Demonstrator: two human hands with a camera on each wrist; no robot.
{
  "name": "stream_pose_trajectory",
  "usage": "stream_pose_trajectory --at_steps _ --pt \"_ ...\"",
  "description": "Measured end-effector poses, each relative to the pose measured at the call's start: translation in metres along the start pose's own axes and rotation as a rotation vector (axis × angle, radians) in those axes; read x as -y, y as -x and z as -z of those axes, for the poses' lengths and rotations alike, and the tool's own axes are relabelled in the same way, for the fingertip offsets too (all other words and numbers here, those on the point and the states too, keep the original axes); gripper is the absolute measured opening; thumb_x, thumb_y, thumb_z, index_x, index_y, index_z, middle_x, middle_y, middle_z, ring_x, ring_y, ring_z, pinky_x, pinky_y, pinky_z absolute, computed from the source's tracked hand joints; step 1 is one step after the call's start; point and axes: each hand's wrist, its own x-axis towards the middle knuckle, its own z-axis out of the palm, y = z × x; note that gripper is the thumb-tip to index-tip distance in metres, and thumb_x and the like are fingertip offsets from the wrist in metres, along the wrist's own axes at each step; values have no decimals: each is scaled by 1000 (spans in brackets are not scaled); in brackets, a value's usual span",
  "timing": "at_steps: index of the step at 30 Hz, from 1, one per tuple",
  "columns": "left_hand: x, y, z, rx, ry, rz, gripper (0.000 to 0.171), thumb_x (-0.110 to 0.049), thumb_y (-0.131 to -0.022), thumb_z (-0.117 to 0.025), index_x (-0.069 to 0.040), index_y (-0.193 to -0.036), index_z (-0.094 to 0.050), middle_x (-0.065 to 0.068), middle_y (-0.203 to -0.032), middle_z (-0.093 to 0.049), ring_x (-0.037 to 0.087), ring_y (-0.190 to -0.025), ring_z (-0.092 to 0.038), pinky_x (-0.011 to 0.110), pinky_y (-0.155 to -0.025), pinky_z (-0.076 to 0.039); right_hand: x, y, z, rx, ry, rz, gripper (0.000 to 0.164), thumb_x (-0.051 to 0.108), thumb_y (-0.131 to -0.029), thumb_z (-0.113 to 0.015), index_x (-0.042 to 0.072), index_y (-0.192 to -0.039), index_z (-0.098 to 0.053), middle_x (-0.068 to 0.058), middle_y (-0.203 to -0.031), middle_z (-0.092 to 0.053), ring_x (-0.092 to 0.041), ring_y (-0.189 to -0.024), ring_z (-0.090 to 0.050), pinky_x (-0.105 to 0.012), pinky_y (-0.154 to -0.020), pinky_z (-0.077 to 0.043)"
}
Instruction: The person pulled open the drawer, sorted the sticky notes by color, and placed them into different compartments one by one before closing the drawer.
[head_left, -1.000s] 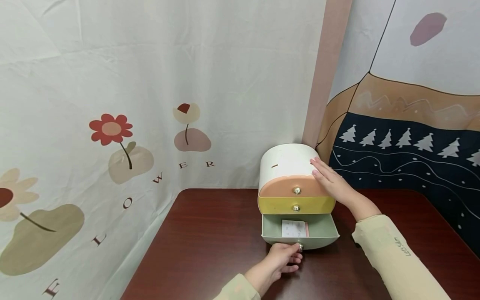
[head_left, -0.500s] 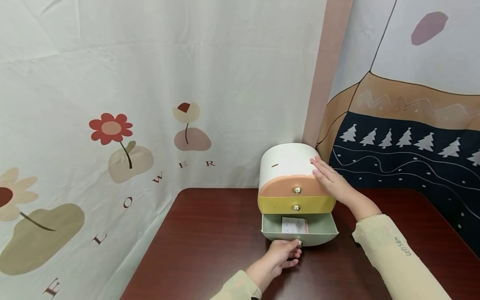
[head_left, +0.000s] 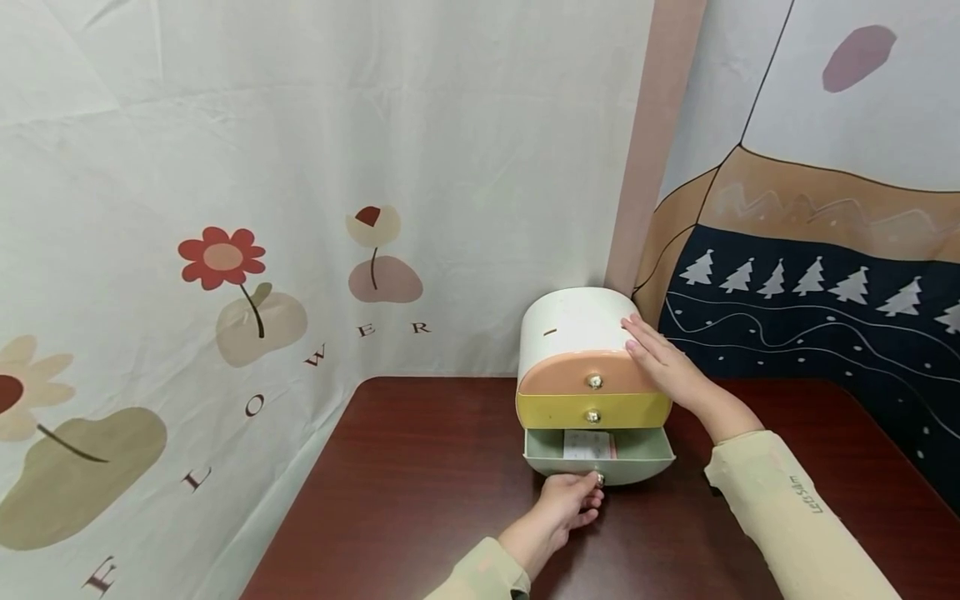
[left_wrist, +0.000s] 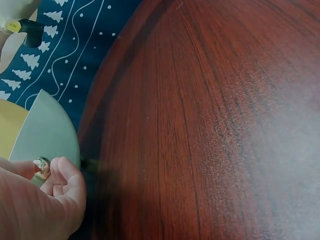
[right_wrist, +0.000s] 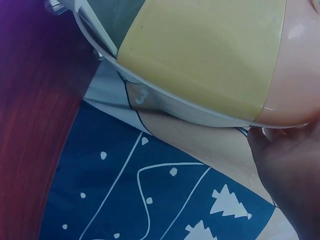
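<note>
A small rounded cabinet (head_left: 573, 321) with a white shell stands on the table, its peach drawer (head_left: 551, 382) and yellow drawer (head_left: 551, 412) closed. The green bottom drawer (head_left: 641, 472) is pulled partly out; inside lies a white card or paper (head_left: 585, 446) with a pink edge. My left hand (head_left: 561, 507) pinches that drawer's metal knob (left_wrist: 43, 165) between thumb and fingers. With straight fingers, my right hand (head_left: 663, 360) rests on the cabinet's upper right side. In the right wrist view, part of the right hand (right_wrist: 290, 167) touches the cabinet beside the peach drawer.
The cabinet sits near the back of a dark red wooden table (head_left: 420, 467). Behind it hangs a white curtain (head_left: 480, 167) with flower prints. To the right is a navy cloth (head_left: 795, 325) printed with white trees.
The green drawer has slid slightly further into the cabinet, and my left hand has moved with it on the knob. My right hand has stayed on the cabinet's side.
</note>
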Motion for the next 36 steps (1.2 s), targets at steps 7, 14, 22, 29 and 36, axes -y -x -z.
stream_pose_trajectory --at_steps 7,14,22,29,36 --pt "-3 -3 -2 -11 9 -22 23 -19 -92 -61 3 -92 -67 -3 -68 -59 2 -58 -53 15 -53 -47 0 0 0 2 2 -4 60 49 -101 -30 20 -153 -19 -5 -161 -2 -40 -145 -4 -71 -106 -6" --pt "-3 -8 -3 -64 -15 -83 23 -18 -92 -61 5 -91 -68 -3 -67 -60 2 -57 -53 16 -52 -47 -1 0 -1 -3 3 0 60 49 -101 -30 19 -153 -19 -6 -161 -2 -40 -145 -4 -71 -106 -6" --pt "-4 -14 -5 -82 -22 -105 25 -18 -92 -61 6 -92 -68 -3 -67 -59 3 -57 -52 16 -52 -47 -1 -1 0 -10 4 12 60 48 -102 -30 18 -152 -20 -6 -161 -4 -39 -145 -6 -69 -107 -7" --pt "-3 -15 -2 -95 -250 -228 29 -23 -93 -60 4 -89 -70 3 -67 -62 5 -58 -53 19 -52 -47 -2 -1 -1 -9 -1 12 60 48 -101 -30 18 -153 -20 -6 -161 -3 -39 -145 -5 -70 -107 -7" --pt "-4 -9 8 -121 -844 -577 16 -18 -88 -65 -4 -93 -73 0 -80 -65 5 -71 -56 18 -64 -46 -1 0 -1 -7 -5 6 60 48 -101 -30 18 -153 -19 -6 -161 -3 -39 -145 -4 -70 -107 -6"
